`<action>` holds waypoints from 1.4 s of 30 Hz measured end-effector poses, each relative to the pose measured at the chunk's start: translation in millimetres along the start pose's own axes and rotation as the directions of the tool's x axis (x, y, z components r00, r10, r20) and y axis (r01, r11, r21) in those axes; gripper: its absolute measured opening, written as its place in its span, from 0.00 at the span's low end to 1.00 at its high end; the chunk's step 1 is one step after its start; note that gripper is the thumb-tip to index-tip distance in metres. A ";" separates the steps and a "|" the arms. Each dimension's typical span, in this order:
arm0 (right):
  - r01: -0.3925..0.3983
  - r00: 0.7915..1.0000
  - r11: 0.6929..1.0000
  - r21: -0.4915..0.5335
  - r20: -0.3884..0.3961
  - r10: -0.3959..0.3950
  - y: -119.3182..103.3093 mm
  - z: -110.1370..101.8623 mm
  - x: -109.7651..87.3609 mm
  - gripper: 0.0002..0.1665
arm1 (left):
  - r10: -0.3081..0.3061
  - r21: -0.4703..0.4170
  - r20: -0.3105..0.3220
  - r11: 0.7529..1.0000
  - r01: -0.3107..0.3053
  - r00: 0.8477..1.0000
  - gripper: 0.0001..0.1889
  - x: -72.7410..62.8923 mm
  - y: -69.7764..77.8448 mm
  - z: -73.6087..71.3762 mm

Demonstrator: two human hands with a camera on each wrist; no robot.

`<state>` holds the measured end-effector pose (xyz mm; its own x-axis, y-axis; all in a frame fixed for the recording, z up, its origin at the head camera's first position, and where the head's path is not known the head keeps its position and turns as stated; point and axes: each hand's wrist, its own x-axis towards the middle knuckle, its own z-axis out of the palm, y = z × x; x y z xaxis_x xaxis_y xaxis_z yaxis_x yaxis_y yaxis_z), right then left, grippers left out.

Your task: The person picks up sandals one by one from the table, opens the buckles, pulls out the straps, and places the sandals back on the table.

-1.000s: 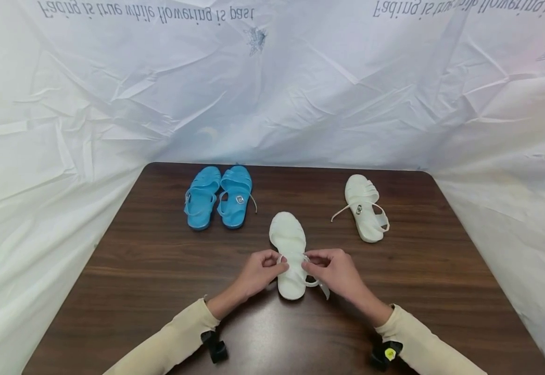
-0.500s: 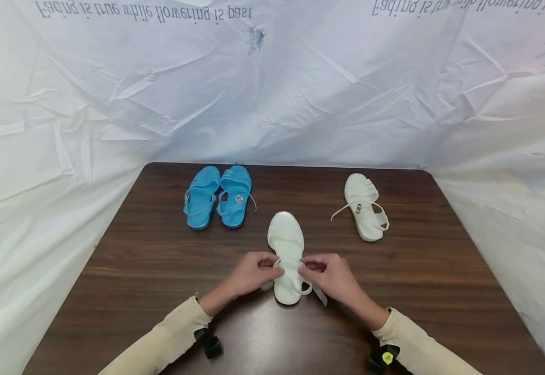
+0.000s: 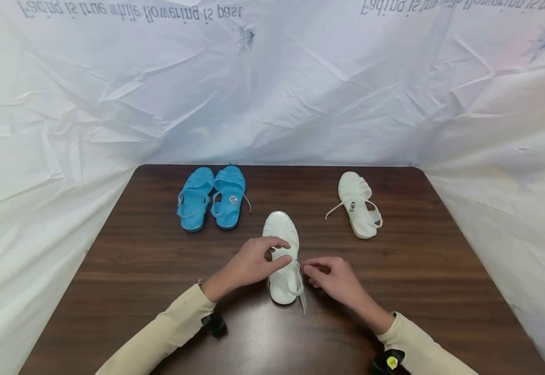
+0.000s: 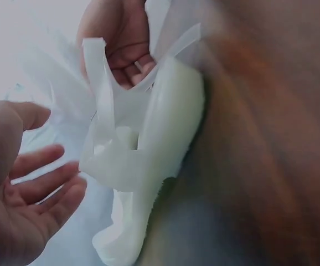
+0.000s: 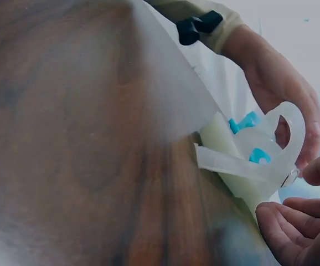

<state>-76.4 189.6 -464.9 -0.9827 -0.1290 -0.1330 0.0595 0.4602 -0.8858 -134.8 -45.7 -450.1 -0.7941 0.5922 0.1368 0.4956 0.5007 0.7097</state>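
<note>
A white jelly sandal (image 3: 281, 284) lies in front of me, toe pointing away. Its ankle strap (image 5: 232, 163) trails off the right side, and a small metal buckle (image 5: 290, 177) shows at the strap. Over the sandal's middle, my left hand (image 3: 253, 263) hovers with thumb and fingers spread, holding nothing; the left wrist view shows these fingers (image 4: 44, 188) loose beside the sandal. On the right side, my right hand (image 3: 333, 278) has its bent fingertips right at the buckle. In the right wrist view, thumb and fingers (image 5: 287, 227) of that hand stand apart around nothing.
Two blue sandals (image 3: 227, 200) sit side by side at the back left of the brown wooden table (image 3: 160, 234). Another white sandal (image 3: 361, 208) lies at the back right, strap unfastened. A wrinkled white sheet (image 3: 281, 104) hangs behind the table.
My left hand has let go of the sandal's left side and lifted over its middle, fingers spreading. My right hand has drawn slightly off the strap; the loose strap end hangs closer to the sandal.
</note>
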 end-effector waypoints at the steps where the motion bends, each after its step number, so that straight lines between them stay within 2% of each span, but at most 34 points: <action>1: 0.003 1.000 1.000 -0.006 0.005 -0.003 1.5 0.0 -0.6 0.14 | 0.024 -0.011 0.035 1.000 -0.024 0.999 0.19 5.4 -0.7 0.6; 3: 0.016 1.000 1.000 -0.019 0.017 -0.015 4.7 1.0 -1.9 0.14 | 0.059 -0.034 0.104 0.998 -0.056 0.993 0.19 15.7 -1.4 2.6; 6: 0.047 0.998 0.998 -0.041 0.035 -0.046 8.3 4.0 -3.7 0.14 | 0.097 -0.076 0.207 0.994 -0.082 0.974 0.19 28.6 -1.4 6.6; 12: 0.096 0.995 0.990 -0.099 0.045 -0.092 11.9 11.1 -4.9 0.12 | 0.114 -0.121 0.356 0.990 -0.075 0.927 0.18 39.8 -3.1 9.5; 15: 0.113 0.993 0.986 -0.120 0.052 -0.107 13.3 13.9 -3.8 0.10 | 0.108 -0.149 0.400 0.987 -0.051 0.910 0.18 39.4 -7.1 6.5; 18: 0.128 0.991 0.984 -0.120 0.054 -0.122 13.2 14.1 -2.6 0.08 | 0.107 -0.179 0.424 0.983 -0.032 0.899 0.18 38.1 -11.0 2.7; 22: 0.138 0.990 0.982 -0.126 0.047 -0.133 11.6 12.3 -1.5 0.06 | 0.122 -0.167 0.438 0.985 -0.053 0.891 0.15 37.0 -14.6 0.4; 25: 0.145 0.989 0.980 -0.135 0.040 -0.141 10.7 11.1 -1.3 0.05 | 0.128 -0.126 0.438 0.989 -0.081 0.890 0.12 36.6 -15.5 1.0; 30: 0.149 0.989 0.980 -0.131 0.030 -0.146 11.8 10.9 -0.5 0.04 | 0.129 -0.083 0.412 0.991 -0.104 0.902 0.11 35.1 -16.4 3.3; 36: 0.149 0.989 0.985 -0.092 0.010 -0.148 14.0 12.6 0.1 0.04 | 0.149 -0.101 0.353 0.988 -0.120 0.924 0.11 31.3 -20.4 8.1; 42: 0.151 0.988 0.987 -0.047 0.000 -0.152 14.4 14.4 2.1 0.04 | 0.144 -0.152 0.308 0.983 -0.101 0.940 0.12 28.5 -24.3 12.9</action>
<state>-75.0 183.4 -484.4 -0.9803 -0.1974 0.0028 -0.0984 0.4765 -0.8737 -164.9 -32.8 -472.4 -0.5673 0.8233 0.0180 0.5138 0.3367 0.7891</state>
